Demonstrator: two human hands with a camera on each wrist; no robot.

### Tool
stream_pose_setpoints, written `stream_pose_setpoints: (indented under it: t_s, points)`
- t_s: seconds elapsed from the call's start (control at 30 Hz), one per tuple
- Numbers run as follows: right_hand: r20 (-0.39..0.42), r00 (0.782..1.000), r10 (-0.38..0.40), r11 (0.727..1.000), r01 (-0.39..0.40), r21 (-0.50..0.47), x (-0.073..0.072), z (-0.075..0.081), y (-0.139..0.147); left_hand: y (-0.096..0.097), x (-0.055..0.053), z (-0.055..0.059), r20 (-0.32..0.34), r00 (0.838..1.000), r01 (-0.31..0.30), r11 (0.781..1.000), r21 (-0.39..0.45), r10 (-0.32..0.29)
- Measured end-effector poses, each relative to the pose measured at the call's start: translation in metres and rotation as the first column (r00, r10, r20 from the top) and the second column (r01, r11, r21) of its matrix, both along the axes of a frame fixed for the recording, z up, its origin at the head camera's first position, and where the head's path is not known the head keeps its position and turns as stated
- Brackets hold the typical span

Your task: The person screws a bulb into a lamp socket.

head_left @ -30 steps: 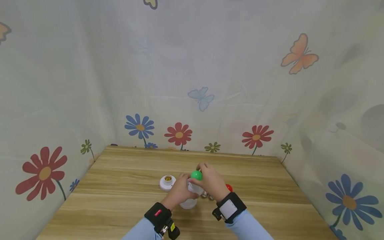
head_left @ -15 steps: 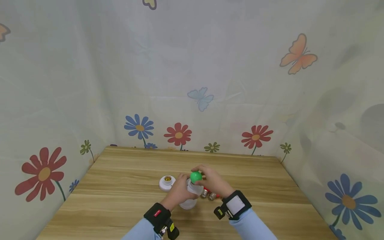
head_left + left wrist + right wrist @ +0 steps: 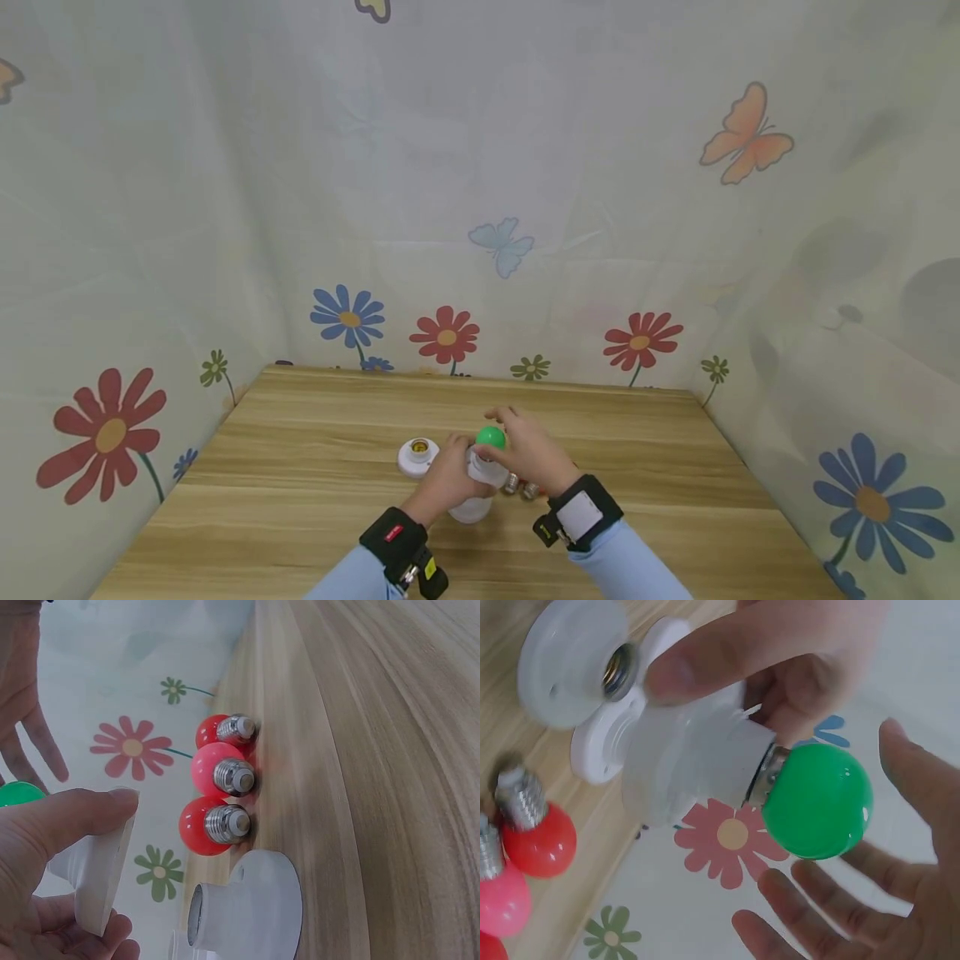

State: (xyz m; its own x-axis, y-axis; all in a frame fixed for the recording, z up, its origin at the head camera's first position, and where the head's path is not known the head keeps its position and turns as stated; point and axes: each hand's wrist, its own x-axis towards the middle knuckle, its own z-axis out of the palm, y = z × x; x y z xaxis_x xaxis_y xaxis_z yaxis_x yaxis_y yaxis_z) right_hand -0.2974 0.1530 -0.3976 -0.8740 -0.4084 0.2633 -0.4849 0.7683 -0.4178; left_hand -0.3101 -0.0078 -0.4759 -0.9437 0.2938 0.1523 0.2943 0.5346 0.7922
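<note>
My left hand [image 3: 447, 479] grips a white lamp holder [image 3: 682, 761] by its round base, held above the table. A green light bulb [image 3: 817, 801] sits in the holder's mouth, with part of its metal screw base showing. My right hand [image 3: 870, 900] is around the bulb, fingers spread and loosely bent. In the right wrist view its thumb stands apart from the bulb; whether a finger touches the bulb I cannot tell. In the left wrist view the left thumb [image 3: 82, 814] lies over the holder's base edge, fingers beneath.
On the wooden table [image 3: 315, 517], another white lamp holder [image 3: 418, 457] stands at the left, its socket facing up. One more [image 3: 262, 907] stands nearer. Two red bulbs [image 3: 206, 826] and a pink bulb [image 3: 214, 771] lie in a row. A flowered cloth [image 3: 570, 167] hangs behind.
My right hand has shifted slightly around the green bulb, its fingers opening away and its wrist turning. The left hand and the lamp holder stay in place.
</note>
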Motion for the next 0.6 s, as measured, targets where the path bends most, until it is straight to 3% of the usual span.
stream_pose_setpoints:
  t_s: [0.13, 0.23, 0.4, 0.6]
  points:
    - [-0.111, 0.987, -0.115, 0.988, 0.126, 0.095, 0.004, 0.0016, -0.0065, 0.0003, -0.0012, -0.0001, 0.018, 1.0, -0.001, 1.0, 0.006, 0.001]
    - [-0.125, 0.984, -0.128, 0.985, 0.141, 0.104, 0.0049, 0.0029, -0.009, -0.0001, -0.0014, 0.0, 0.015, 1.0, 0.001, 1.0, 0.014, -0.002]
    - [-0.077, 0.992, -0.097, 0.991, 0.104, 0.084, 0.0031, 0.0037, -0.0092, -0.0003, -0.0007, -0.0001, 0.015, 1.0, -0.004, 1.0, 0.014, 0.004]
    - [0.022, 1.0, 0.021, 1.0, -0.021, -0.016, 0.0012, 0.0064, -0.0058, -0.0009, 0.0012, -0.001, 0.017, 1.0, -0.002, 1.0, 0.014, 0.002]
